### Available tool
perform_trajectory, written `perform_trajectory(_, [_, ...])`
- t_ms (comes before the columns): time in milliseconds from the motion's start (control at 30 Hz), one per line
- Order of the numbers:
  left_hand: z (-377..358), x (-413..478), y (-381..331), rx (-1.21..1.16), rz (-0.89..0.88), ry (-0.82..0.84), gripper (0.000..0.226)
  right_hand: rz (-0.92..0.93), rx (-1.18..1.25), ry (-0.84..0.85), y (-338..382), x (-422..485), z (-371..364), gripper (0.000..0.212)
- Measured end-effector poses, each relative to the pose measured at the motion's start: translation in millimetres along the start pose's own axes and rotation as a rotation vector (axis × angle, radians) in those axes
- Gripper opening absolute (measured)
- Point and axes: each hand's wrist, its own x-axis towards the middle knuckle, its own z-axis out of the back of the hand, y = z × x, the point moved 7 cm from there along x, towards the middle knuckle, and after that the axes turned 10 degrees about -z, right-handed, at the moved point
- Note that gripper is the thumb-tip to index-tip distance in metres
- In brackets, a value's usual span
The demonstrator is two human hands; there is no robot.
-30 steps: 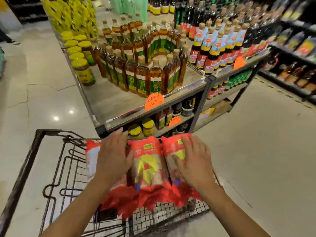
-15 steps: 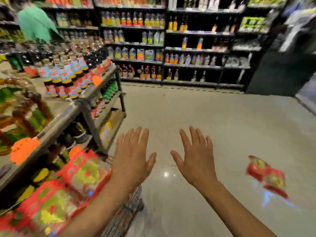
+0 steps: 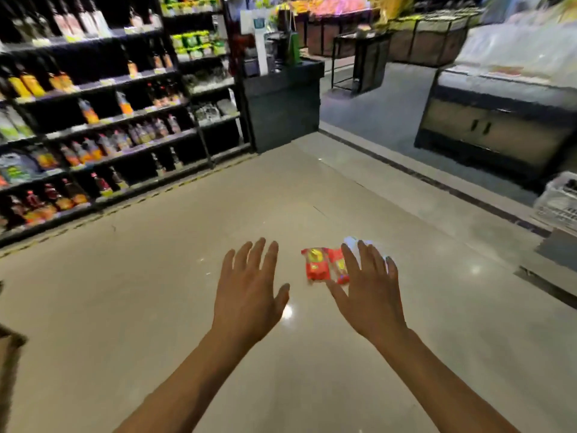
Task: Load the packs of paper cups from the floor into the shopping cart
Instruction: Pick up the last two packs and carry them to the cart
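Two red and yellow packs of paper cups [image 3: 320,264] lie side by side on the shiny floor a little ahead of me. My right hand [image 3: 370,289] is stretched out flat with fingers spread, covering the right pack's far part in the picture; whether it touches the pack I cannot tell. My left hand [image 3: 249,290] is also flat and spread, to the left of the packs, holding nothing. The shopping cart is out of view.
Dark shelves of bottles [image 3: 93,126] run along the left. A black counter [image 3: 282,101] stands behind, a chest freezer [image 3: 499,126] at the right, and a white wire basket [image 3: 559,204] at the right edge. Open floor surrounds the packs.
My hands have let go of the packs in the cart and my view has swung right, away from the cart. The packs on the floor moved from the right edge to between my hands.
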Motion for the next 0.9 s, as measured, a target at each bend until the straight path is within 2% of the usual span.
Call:
perform_trajectory(233, [-51.6,143.9,-38.5,-0.023,-0.097,0.049,0.074,-0.037,-0.012,0.007,-59.2,113.0,-17.2,0.072])
perform_trajectory(467, [-155.0,276.0,-6.6,-0.056,-0.116,0.079,0.075,-0.055,-0.072,0.068,-71.5,248.8,-96.7,0.069])
perform_trajectory(733, [-358.3,455.9,46.6,-0.188,-0.105,0.223,0.073,-0.07,-0.156,0.287,-94.9,436.0,-251.9,0.069])
perform_trajectory(900, [-533.2,522.9,57.4,-0.205,-0.082,0.326,0.072,-0.099,-0.161,0.49,-147.2,516.2,-413.7,0.068])
